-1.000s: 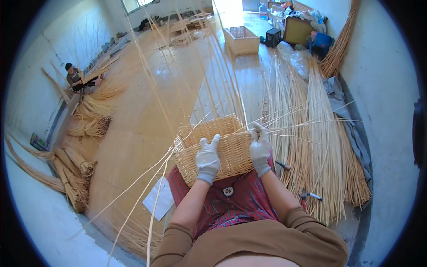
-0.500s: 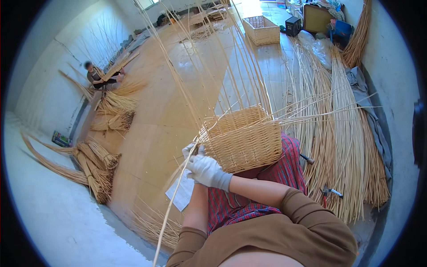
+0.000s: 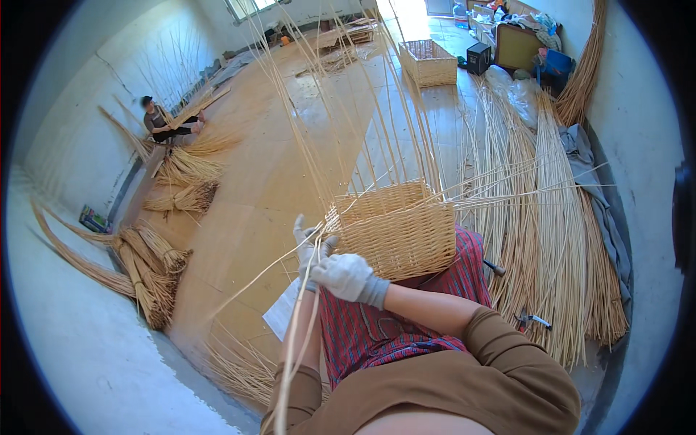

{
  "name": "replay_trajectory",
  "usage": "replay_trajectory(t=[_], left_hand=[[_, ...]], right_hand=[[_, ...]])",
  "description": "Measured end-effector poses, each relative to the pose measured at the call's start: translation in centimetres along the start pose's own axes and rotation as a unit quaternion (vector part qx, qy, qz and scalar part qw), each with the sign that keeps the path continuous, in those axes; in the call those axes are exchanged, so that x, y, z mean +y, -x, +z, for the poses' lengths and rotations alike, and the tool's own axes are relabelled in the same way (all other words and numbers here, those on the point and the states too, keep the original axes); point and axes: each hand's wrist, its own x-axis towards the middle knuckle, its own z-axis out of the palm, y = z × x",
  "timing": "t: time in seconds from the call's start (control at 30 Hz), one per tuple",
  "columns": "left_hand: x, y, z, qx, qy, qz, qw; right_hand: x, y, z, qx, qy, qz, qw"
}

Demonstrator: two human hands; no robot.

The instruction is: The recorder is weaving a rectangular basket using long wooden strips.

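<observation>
A woven wicker basket point(image 3: 395, 232) rests tilted across my lap, with tall upright stakes rising from it. My right hand point(image 3: 344, 277), in a white glove, is closed round pale wicker rods point(image 3: 296, 341) just off the basket's near left corner. The rods trail down over my left forearm. Behind them, my left hand point(image 3: 307, 245), also gloved, has its fingers spread at that corner, one pointing up. Its palm is partly hidden by the rods and my right hand. A single rod point(image 3: 254, 279) slants away to the lower left.
Loose rods point(image 3: 558, 239) cover the floor at right, near pliers point(image 3: 533, 320) and a dark-handled tool point(image 3: 494, 267). Tied bundles point(image 3: 148, 272) lie at left. A person point(image 3: 163, 122) sits by the far left wall. Another basket point(image 3: 429, 64) stands at the back beside a black box point(image 3: 478, 58).
My left fingers have spread apart at the corner. My right hand has shifted slightly right and down. One rod now points off to the lower left, and the others lie over my left forearm.
</observation>
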Motion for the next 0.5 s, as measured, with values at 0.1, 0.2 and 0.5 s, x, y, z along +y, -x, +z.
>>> replay_trajectory(t=[0.1, 0.2, 0.5], left_hand=[[1.1, -1.4, -0.5, -0.103, -0.126, -0.006, 0.987], [0.8, -2.1, -1.2, -0.146, -0.044, -0.017, 0.988], [0.8, -1.7, 0.1, -0.099, -0.045, -0.08, 0.991]], right_hand=[[2.4, 1.9, -2.8, 0.029, -0.029, 0.032, 0.999], [6.2, 2.7, -3.3, 0.142, -0.219, 0.305, 0.916], [11.1, 0.3, -0.3, 0.248, -0.264, 0.506, 0.783]])
